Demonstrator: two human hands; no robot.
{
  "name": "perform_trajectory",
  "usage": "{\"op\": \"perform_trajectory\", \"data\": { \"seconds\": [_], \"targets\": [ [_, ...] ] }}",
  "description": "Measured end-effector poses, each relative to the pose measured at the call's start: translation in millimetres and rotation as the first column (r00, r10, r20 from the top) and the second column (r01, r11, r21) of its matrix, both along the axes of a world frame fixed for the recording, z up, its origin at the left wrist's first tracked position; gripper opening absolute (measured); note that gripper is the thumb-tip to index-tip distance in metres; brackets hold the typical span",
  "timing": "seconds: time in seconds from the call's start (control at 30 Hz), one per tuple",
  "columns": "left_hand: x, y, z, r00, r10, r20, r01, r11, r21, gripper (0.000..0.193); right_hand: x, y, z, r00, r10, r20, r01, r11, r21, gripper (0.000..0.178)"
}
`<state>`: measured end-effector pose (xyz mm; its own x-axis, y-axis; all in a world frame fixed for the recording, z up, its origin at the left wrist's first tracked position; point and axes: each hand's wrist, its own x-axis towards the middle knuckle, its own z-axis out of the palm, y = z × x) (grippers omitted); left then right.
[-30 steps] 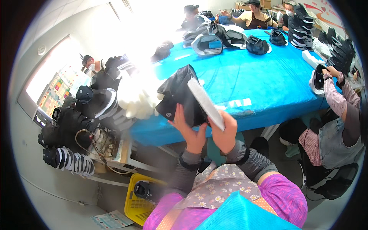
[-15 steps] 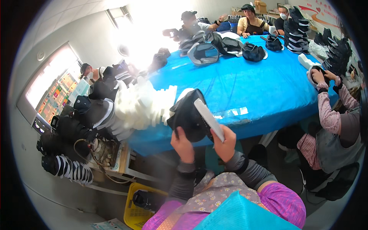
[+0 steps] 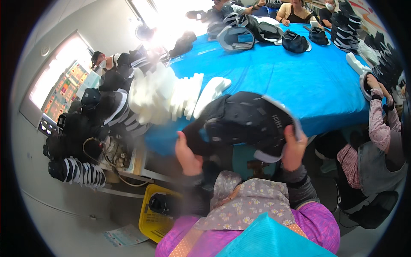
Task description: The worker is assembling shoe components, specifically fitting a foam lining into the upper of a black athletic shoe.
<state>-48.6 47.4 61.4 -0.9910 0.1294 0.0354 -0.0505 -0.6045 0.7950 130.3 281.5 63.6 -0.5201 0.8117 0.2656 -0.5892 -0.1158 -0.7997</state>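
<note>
In front of me, at the near edge of the blue-covered table [image 3: 274, 73], hangs a black fabric cap [image 3: 252, 120], or a cap-like piece, with a pale stiff edge along its right and underside. My right hand [image 3: 293, 150] grips that right edge, thumb on the near face and fingers behind. At its other end my left hand [image 3: 188, 155] holds a dark flap, thumb up, its fingers partly hidden and blurred. Just beyond the cap, white curved foam pieces [image 3: 212, 94] stand in a row. Their far end joins a larger white pile.
Dark caps with white edges are heaped at left [image 3: 107, 111], and tall stacks [image 3: 346, 25] rise at far right. Beside my left arm sits a yellow basket [image 3: 147, 214]. A co-worker's pink sleeve [image 3: 379, 122] shows at right, hands on a dark piece. Other people are at the far side.
The cap has been turned and spread sideways, its dark outer face now showing. My hands have moved apart, the right one going right and the left one slightly left.
</note>
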Motion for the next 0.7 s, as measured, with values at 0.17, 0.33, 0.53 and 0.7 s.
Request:
{"op": "perform_trajectory", "data": {
  "seconds": [0.17,0.33,0.53,0.7],
  "targets": [
    [-3.1,-21.5,3.0,0.956,0.007,-0.292,0.011,0.998,0.059,0.053,37.1,44.2,-11.0,0.994,-0.097,0.055,0.087,0.983,0.16,0.027],
    [-14.2,-29.8,-18.4,0.073,-0.721,-0.69,0.989,0.141,-0.043,0.073,79.4,109.0,-58.9,0.977,-0.118,-0.178,0.14,0.983,0.119,0.061],
    [19.1,16.0,-0.8,0.496,-0.863,-0.1,0.825,0.504,-0.257,0.057,98.5,147.6,-92.7,0.997,0.051,0.054,-0.069,0.915,0.397,0.071],
    [12.1,20.7,-30.4,0.657,-0.753,0.039,0.734,0.627,-0.261,0.031,86.2,122.6,-77.7,0.999,0.023,-0.031,-0.01,0.93,0.366,0.062]
  ]
}}
